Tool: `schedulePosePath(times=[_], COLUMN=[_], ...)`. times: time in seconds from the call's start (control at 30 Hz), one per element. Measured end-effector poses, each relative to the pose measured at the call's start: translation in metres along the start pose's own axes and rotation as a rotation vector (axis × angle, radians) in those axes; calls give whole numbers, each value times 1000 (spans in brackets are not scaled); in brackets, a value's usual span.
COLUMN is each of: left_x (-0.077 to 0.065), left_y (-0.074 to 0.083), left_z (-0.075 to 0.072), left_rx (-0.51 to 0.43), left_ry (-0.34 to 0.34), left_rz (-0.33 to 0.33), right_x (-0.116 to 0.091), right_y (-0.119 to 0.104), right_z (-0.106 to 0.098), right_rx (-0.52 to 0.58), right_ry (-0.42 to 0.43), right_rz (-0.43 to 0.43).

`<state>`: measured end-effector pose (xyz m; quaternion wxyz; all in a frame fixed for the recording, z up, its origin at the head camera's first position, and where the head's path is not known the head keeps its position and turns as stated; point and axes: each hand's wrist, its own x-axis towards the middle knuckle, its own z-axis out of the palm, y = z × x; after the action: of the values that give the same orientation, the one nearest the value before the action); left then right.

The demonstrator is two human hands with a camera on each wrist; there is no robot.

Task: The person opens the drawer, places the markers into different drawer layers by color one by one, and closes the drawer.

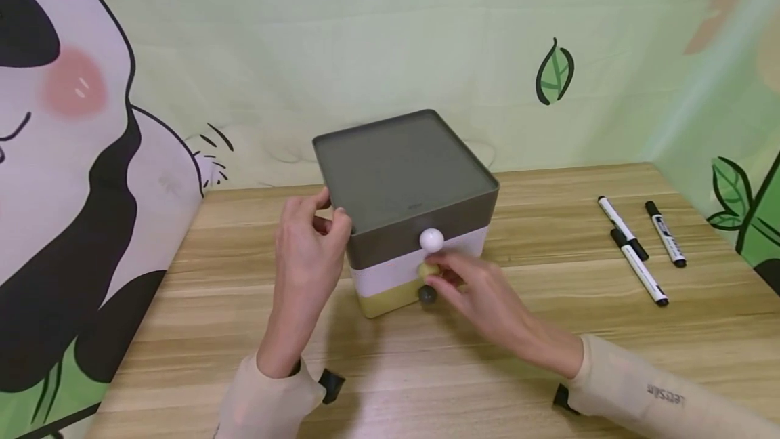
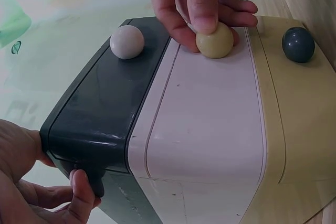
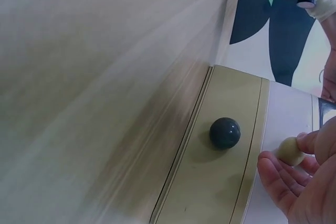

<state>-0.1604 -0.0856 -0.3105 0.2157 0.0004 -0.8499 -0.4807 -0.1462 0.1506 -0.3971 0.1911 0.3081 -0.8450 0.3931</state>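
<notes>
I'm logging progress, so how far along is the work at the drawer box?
Already done: the left hand holds the drawer box at the side of its dark upper tier. In hand: the right hand pinches the yellow knob of the white middle drawer. Probably left: pulling that drawer out, since it sits flush. Three markers lie outside the box, so storing them may remain too.

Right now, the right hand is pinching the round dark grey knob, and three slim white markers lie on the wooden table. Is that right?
Wrong colour: the left wrist view shows the right hand pinching the round yellowish knob. Three slim white markers do lie on the wooden table.
</notes>
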Motion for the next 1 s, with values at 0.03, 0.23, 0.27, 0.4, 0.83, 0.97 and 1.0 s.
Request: schedulePosePath(times=[0.03,0.23,0.27,0.4,0.83,0.97,1.0], left_x=[0,0,-1,-1,-1,-1,-1], left_y=[0,1,0,1,1,1,0], left_z=[0,-1,-1,-2,0,0,1], left_rx=[-1,-9,-11,-14,-18,-17,-16], left_ry=[0,-10,-11,-16,-12,-13,-14], left_rz=[2,-6,-7,-7,-18,-15,-15], right_x=[0,1,0,0,-16,-19,-20], right_y=[0,1,1,1,11,15,16], right_z=[0,1,1,1,2,6,7], right_rx=[-5,-2,-1,-3,-120,-144,-147], right_ry=[1,-4,-3,1,-160,-200,-206], right_rz=[-3,0,2,12,168,143,136])
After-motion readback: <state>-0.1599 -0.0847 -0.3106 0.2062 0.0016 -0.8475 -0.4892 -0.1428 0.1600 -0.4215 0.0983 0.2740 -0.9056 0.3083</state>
